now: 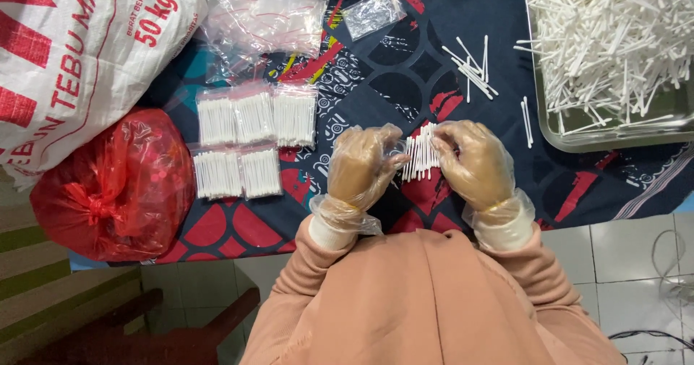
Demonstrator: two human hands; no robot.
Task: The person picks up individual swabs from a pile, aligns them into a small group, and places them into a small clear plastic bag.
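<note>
White cotton swabs (421, 152), one upright bundle, sit between our two gloved hands; left hand (359, 166) curls its fingers (394, 161) against the bundle's left side, right hand (473, 161) presses its fingers (442, 148) on the right side and top; both sets of fingers pinch the bundle, held just above the patterned cloth (405, 76) on the surface; thin clear gloves on both hands, peach sleeves (426, 293) below the wrists; well left of our left fingers lie five filled swab packets (253, 141), three in a row, two under them, side by side; further left of those a red plastic bag (108, 184), tied, touching a white woven sack (79, 54); above our fingers, empty clear bags (267, 11) in a loose pile; up and right of our right fingers a few loose swabs (473, 69) on the cloth; beyond them a metal tray (614, 137) heaped with more swabs.
</note>
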